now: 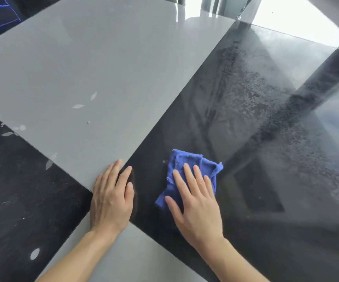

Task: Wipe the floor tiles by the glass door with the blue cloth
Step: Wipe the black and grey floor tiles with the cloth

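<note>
Right hand (197, 202) flat on crumpled blue cloth (193, 169), glossy black tile (246, 139)

No legible text or labels anywhere.

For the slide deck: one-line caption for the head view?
Right hand presses the blue cloth flat on a wet black floor tile; left hand braces open on the tile corner joint.

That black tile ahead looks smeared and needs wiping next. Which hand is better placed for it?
The right hand: it already presses the blue cloth flat on the black tile, below the smears. The left hand rests bare on the tile joint.
</note>
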